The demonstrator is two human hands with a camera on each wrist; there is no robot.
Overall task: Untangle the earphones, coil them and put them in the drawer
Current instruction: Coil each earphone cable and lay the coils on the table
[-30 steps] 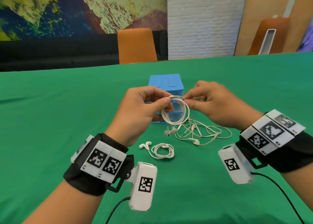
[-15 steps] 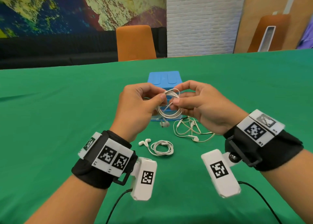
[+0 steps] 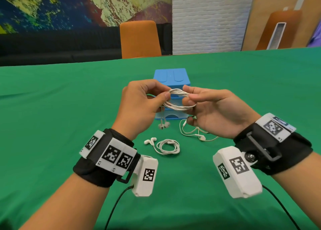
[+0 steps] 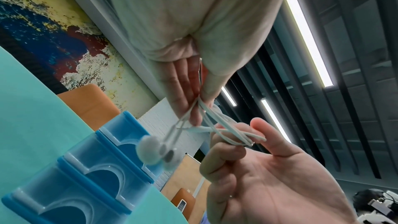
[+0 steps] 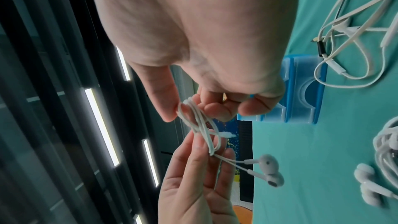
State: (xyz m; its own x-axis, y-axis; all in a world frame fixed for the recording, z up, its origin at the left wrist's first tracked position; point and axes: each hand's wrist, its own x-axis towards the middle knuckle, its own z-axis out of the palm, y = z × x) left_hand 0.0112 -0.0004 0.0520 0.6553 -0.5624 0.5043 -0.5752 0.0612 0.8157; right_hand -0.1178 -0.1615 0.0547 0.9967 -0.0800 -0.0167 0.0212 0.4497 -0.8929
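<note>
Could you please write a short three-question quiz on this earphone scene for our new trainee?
1. True or false: the coil of earphones in the air is held by both the left hand and the right hand.
2. How many sets of earphones lie on the green table, and in what state?
3. Multiple choice: the blue drawer unit stands A) behind the hands, B) at the person's left elbow, C) on the orange chair.

Key
1. True.
2. Two: a coiled set and a loose set.
3. A.

Three sets of earphones (image 3: 178, 99) — one drawer unit (image 3: 171, 77).
</note>
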